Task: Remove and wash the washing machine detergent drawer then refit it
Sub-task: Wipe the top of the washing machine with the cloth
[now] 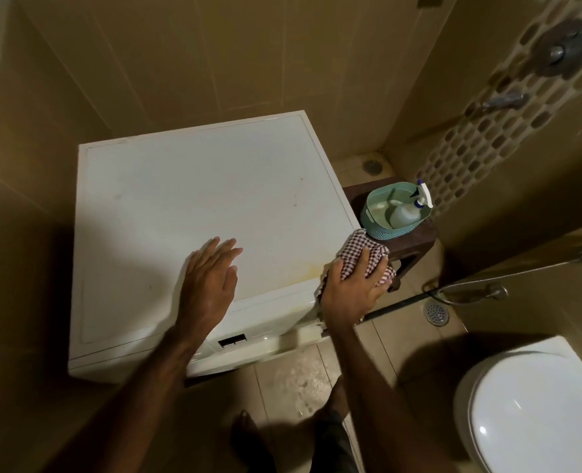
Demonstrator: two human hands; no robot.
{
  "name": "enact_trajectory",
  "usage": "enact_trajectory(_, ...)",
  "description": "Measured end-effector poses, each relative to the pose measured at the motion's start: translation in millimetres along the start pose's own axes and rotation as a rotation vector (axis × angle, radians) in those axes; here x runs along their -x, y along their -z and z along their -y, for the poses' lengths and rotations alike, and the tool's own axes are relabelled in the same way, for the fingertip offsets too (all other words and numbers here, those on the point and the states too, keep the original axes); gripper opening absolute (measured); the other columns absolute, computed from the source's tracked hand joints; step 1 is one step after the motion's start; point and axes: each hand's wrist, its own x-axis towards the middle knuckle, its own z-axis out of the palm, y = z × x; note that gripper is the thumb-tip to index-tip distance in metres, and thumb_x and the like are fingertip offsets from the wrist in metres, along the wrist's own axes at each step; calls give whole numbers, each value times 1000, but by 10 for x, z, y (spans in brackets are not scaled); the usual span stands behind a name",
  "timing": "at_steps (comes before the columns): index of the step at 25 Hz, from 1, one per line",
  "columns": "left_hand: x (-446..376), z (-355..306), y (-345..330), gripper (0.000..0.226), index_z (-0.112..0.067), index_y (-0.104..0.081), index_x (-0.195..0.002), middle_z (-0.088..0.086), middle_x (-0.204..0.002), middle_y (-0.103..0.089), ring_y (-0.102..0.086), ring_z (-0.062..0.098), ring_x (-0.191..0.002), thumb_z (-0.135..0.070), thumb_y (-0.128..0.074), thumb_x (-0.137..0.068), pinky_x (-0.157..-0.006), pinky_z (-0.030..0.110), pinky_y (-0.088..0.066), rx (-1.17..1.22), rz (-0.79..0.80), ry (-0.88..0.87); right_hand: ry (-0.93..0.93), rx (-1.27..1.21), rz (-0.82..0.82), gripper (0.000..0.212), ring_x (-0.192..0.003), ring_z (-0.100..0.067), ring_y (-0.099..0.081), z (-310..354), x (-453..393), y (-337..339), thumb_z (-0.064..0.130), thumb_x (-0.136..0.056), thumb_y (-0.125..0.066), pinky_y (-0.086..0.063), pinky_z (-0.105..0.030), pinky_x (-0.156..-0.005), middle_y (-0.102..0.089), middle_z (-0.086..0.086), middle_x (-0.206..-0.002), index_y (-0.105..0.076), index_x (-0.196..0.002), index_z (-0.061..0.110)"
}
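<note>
A white washing machine (194, 199) stands against the tiled wall, seen from above. My left hand (211, 285) lies flat and open on its top, near the front edge. At the machine's front right corner my right hand (351, 291) is shut on a red-and-white checked cloth (358, 254), pressing it against that corner. The front panel shows a small dark display (231, 340). Whether the detergent drawer sits in its slot I cannot tell; my right forearm covers that part of the front.
A dark stool (416, 240) to the right of the machine carries a teal basket (385, 230) with a spray bottle (407, 209). A white toilet (535, 414) is at lower right. A hose (508, 276) and floor drain (436, 314) lie by the right wall. The floor in front looks wet.
</note>
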Motion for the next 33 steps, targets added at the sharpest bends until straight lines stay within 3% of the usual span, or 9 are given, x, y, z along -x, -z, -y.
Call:
enact_trajectory(3,1,-22,-41,37,-17,-67,-137,-3,-154,-56,-43,23,-150,-9,-60,-102,-124,52,-28,-38,35,3,-14,141,34,67,-147,-49,-31,86,-420,56,59,-102,-40,-35,-68,-112,-37,-14,-164,-33,-159,24)
enact_trajectory(7,18,-1,-77,40,-15,-66,-139,-1,-155,-55,-53,27,-140,-9,-63,-99,-118,48,-38,-84,88,20,257,346,182,70,-138,-51,-45,211,-860,99,62,-106,-25,-39,-67,-109,-39,-20,-161,-21,-163,22)
enact_trajectory(11,-13,18,-37,39,-20,-69,-135,-6,-154,-56,-56,27,-134,-9,-63,-98,-106,46,-45,-100,97,16,447,391,240,69,-151,-47,-28,342,-1032,60,61,-107,-22,-31,-64,-119,-22,-14,-171,-12,-166,27)
enact_trajectory(15,-39,31,22,40,-21,-70,-136,-5,-149,-61,-58,27,-131,-5,-60,-100,-106,46,-48,-23,126,35,675,542,254,69,-159,-42,-9,393,-550,-32,68,-104,-13,-10,-68,-125,-7,-5,-175,-7,-165,35)
enact_trajectory(20,-6,59,154,45,-24,-62,-144,1,-140,-68,-62,16,-128,-5,-46,-106,-113,33,-45,266,28,247,940,299,257,65,-159,-37,-16,142,880,-363,66,-104,-26,-1,-63,-126,-25,-2,-172,-33,-161,36)
enact_trajectory(23,126,112,224,43,-25,-62,-144,-4,-146,-63,-57,13,-134,-10,-43,-108,-112,26,-41,204,30,207,1232,350,184,73,-160,-40,-10,-104,1619,-651,65,-104,-43,-6,-68,-125,-18,-7,-174,-22,-165,33)
enact_trajectory(28,298,276,242,41,-19,-66,-140,-2,-146,-63,-57,15,-135,-4,-46,-106,-115,29,-41,132,64,98,1620,331,190,67,-154,-44,-28,-152,1185,-660,49,-108,-48,-23,-65,-122,-18,-12,-173,-19,-166,32)
enact_trajectory(30,311,328,247,41,-17,-69,-136,-1,-143,-66,-59,17,-133,0,-50,-103,-115,34,-45,154,43,78,1642,401,200,65,-151,-45,-33,-252,778,-498,57,-108,-42,-23,-65,-121,-21,-11,-173,-21,-165,33)
enact_trajectory(33,335,337,221,40,-18,-71,-132,-4,-139,-68,-62,16,-129,1,-55,-102,-111,39,-50,194,14,44,1448,507,212,79,-155,-45,-24,-426,271,-147,75,-101,-33,-20,-69,-122,-20,-11,-173,-17,-166,33)
